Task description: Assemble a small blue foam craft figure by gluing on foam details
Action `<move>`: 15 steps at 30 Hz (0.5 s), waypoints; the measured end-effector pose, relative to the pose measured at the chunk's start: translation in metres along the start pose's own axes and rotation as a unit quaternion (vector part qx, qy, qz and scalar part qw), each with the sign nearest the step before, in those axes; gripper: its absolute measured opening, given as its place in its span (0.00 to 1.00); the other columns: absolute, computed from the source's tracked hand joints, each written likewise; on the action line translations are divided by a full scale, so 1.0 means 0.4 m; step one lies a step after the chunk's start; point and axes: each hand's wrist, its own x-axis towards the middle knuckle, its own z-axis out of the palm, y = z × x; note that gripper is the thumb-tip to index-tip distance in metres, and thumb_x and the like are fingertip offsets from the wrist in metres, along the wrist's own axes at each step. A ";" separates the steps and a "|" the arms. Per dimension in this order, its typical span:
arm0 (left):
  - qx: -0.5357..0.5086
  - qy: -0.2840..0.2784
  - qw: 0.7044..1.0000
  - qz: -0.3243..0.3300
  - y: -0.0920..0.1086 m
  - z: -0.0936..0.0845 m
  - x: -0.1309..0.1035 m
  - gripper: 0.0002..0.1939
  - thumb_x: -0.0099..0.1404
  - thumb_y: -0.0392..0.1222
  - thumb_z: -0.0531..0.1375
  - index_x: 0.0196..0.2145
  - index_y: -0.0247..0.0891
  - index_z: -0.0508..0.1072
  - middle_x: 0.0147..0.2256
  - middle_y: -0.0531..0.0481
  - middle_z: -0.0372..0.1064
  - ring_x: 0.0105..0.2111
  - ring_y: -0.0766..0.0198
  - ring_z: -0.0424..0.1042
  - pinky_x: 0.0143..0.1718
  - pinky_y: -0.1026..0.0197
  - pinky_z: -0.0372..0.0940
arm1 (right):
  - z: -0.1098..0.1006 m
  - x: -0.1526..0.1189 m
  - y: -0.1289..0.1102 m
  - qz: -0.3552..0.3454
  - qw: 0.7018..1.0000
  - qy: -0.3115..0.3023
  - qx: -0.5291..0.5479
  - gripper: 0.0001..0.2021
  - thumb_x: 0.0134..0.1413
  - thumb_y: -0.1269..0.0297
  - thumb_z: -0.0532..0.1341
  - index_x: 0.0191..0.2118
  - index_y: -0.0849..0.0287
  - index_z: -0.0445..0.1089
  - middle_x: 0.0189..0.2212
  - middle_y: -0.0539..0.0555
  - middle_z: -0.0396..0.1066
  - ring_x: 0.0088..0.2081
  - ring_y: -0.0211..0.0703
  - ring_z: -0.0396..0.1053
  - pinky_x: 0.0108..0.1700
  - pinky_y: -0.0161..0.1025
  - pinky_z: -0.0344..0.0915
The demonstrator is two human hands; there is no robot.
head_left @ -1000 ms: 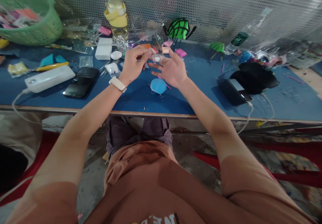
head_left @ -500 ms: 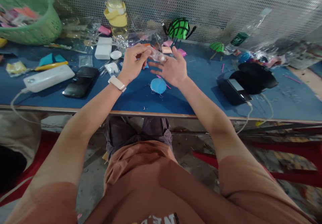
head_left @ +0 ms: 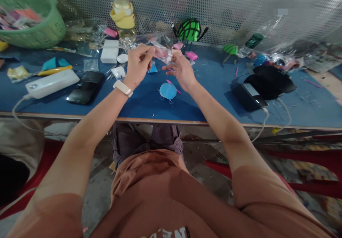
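Compared with the earlier frame, drawn slightly farther left with the left hand (head_left: 139, 65), and changed from open palm to loosely curled fingers with the right hand (head_left: 182, 68). Now showing a longer stretch of clear wrapper (head_left: 161, 52), with something pinkish inside, plus more of a blue packet (head_left: 153, 68) beside the left fingers.

Reaching forward with both forearms, bent inward at the elbows; apart at the hands, pinching the wrapper's left end between left thumb and fingers. Close to its other end with the right fingers, but cannot tell whether gripping.

Held between both hands, above the blue surface (head_left: 128, 106), toward its back edge. Nearer the front edge, lying beside a pink tool (head_left: 178, 92), seen as a light-blue disc (head_left: 168, 91).
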 end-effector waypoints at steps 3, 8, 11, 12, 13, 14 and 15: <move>-0.018 0.014 0.999 -0.029 -0.005 -0.002 0.002 0.23 0.76 0.72 0.73 0.34 0.53 0.89 0.25 0.52 0.70 0.17 0.66 0.68 0.16 0.60 0.60 | -0.001 0.002 0.003 -0.030 0.999 -0.031 -0.028 0.50 0.59 0.04 0.52 0.59 0.45 0.76 0.55 0.55 0.85 0.60 0.56 0.82 0.60 0.55 0.84; -0.059 0.024 0.996 -0.063 -0.004 0.009 -0.003 0.29 0.74 0.76 0.73 0.35 0.47 0.87 0.25 0.54 0.70 0.19 0.66 0.71 0.17 0.60 0.61 | 0.001 -0.017 -0.007 -0.108 0.986 -0.061 -0.108 0.48 0.68 0.11 0.52 0.68 0.46 0.75 0.69 0.57 0.79 0.57 0.56 0.85 0.60 0.57 0.85; -0.055 0.030 0.996 -0.056 0.000 0.011 -0.004 0.33 0.73 0.79 0.73 0.32 0.45 0.82 0.24 0.55 0.69 0.22 0.67 0.70 0.21 0.60 0.63 | -0.009 -0.033 -0.020 -0.200 0.954 -0.077 -0.210 0.46 0.74 0.15 0.48 0.70 0.47 0.77 0.66 0.60 0.79 0.61 0.62 0.84 0.68 0.66 0.81; -0.044 0.030 0.997 -0.049 0.001 0.010 -0.003 0.34 0.73 0.79 0.73 0.30 0.45 0.80 0.24 0.54 0.69 0.23 0.67 0.69 0.23 0.59 0.64 | -0.015 -0.037 -0.023 -0.223 0.943 -0.079 -0.235 0.46 0.74 0.15 0.48 0.70 0.47 0.78 0.64 0.61 0.79 0.62 0.64 0.83 0.71 0.70 0.79; -0.033 0.031 0.998 -0.042 0.003 0.009 -0.002 0.35 0.74 0.80 0.72 0.29 0.44 0.79 0.24 0.54 0.69 0.24 0.66 0.69 0.25 0.58 0.64 | -0.020 -0.039 -0.024 -0.238 0.934 -0.081 -0.254 0.47 0.74 0.15 0.48 0.70 0.47 0.78 0.63 0.62 0.79 0.63 0.66 0.82 0.73 0.73 0.77; -0.023 0.032 0.999 -0.038 0.004 0.007 -0.001 0.36 0.74 0.80 0.71 0.27 0.44 0.79 0.24 0.53 0.70 0.25 0.65 0.69 0.27 0.56 0.64 | -0.026 -0.039 -0.024 -0.246 0.927 -0.084 -0.268 0.47 0.73 0.13 0.48 0.70 0.46 0.78 0.61 0.62 0.79 0.64 0.68 0.81 0.74 0.76 0.76; -0.014 0.033 0.999 -0.039 0.004 0.006 0.000 0.37 0.75 0.79 0.70 0.26 0.45 0.79 0.24 0.52 0.70 0.25 0.64 0.68 0.28 0.55 0.64 | -0.031 -0.039 -0.023 -0.250 0.923 -0.089 -0.279 0.48 0.72 0.13 0.48 0.70 0.46 0.78 0.61 0.62 0.78 0.63 0.68 0.81 0.74 0.77 0.76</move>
